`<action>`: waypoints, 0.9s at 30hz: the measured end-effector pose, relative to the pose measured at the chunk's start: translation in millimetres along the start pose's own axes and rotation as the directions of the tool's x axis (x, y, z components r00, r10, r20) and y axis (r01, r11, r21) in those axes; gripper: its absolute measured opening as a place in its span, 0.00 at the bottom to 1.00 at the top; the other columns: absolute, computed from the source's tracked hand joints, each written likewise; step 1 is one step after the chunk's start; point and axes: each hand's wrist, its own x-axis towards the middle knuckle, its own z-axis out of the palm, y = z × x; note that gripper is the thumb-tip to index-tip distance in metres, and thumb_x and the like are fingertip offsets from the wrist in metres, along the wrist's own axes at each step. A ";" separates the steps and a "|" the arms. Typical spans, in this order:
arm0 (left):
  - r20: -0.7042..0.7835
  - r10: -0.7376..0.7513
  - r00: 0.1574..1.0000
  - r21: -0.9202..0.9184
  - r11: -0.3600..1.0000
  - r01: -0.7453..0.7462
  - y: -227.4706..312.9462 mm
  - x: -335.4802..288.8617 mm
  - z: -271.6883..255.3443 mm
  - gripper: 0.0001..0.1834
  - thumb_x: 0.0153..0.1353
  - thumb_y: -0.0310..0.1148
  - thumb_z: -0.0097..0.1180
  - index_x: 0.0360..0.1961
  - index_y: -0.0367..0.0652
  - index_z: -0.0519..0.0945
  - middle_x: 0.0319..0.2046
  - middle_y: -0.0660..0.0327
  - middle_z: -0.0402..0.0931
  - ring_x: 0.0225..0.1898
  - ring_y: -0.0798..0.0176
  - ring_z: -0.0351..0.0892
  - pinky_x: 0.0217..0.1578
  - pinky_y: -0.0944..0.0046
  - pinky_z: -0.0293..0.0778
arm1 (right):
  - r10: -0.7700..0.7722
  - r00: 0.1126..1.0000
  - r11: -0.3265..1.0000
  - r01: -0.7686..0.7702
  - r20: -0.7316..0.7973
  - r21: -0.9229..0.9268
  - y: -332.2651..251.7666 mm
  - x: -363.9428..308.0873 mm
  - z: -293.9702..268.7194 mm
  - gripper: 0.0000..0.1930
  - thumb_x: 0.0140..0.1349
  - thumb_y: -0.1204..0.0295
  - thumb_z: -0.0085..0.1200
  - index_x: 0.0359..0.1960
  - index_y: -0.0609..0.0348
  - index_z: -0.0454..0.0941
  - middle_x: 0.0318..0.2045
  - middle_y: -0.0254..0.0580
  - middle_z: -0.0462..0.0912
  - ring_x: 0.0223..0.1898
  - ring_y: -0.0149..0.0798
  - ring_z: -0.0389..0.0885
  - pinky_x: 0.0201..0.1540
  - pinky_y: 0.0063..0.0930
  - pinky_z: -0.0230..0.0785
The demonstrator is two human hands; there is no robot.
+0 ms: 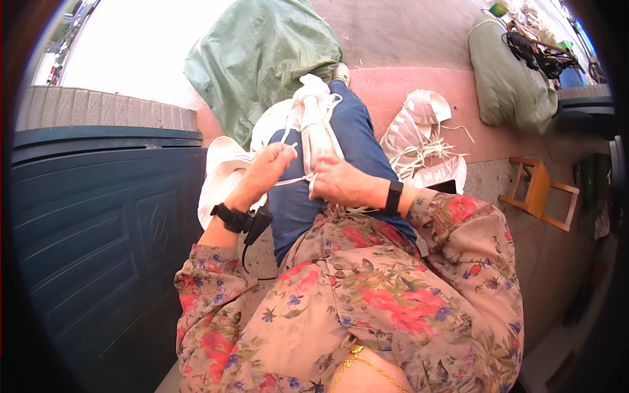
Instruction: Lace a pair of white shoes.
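Across my thighs lies a white shoe upper, with white laces hanging loose around its top. My left hand is closed in a pinch on a white shoelace, just left of the upper. At the upper's near end, my right hand is closed with its fingertips on the lace. A strand of lace runs between the two hands. More white uppers rest beside my left leg. Under my right fingers, part of the upper is hidden.
On the floor to my right is a heap of white uppers with tangled laces. A small wooden stool stands beyond it. Green sacks lie ahead and at the far right. A dark blue panelled door is at my left.
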 end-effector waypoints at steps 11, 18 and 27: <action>-0.351 0.044 0.935 0.285 0.957 0.061 -31.2 66.0 18.8 0.12 0.55 0.35 0.46 0.33 0.39 0.79 0.24 0.50 0.77 0.27 0.55 0.77 0.32 0.59 0.71 | 0.485 0.870 0.872 -0.488 0.093 0.022 110.2 52.9 -13.1 0.15 0.55 0.62 0.49 0.37 0.61 0.72 0.30 0.54 0.78 0.36 0.55 0.75 0.39 0.43 0.66; -0.436 0.257 0.862 0.605 0.793 0.070 -20.0 72.7 25.0 0.13 0.54 0.38 0.48 0.29 0.40 0.80 0.26 0.51 0.77 0.32 0.50 0.75 0.36 0.55 0.69 | 0.657 0.754 0.749 -0.653 0.002 0.111 103.1 56.2 -7.9 0.14 0.58 0.62 0.45 0.34 0.63 0.71 0.30 0.58 0.77 0.37 0.57 0.74 0.39 0.44 0.66; -0.119 0.436 0.892 0.897 0.433 -0.092 -2.4 75.8 19.8 0.07 0.45 0.28 0.51 0.27 0.43 0.79 0.29 0.56 0.77 0.39 0.54 0.71 0.36 0.54 0.65 | 0.767 0.631 0.626 -0.694 -0.118 0.354 94.8 48.0 -9.2 0.16 0.62 0.62 0.43 0.33 0.64 0.74 0.25 0.55 0.78 0.31 0.50 0.77 0.33 0.35 0.68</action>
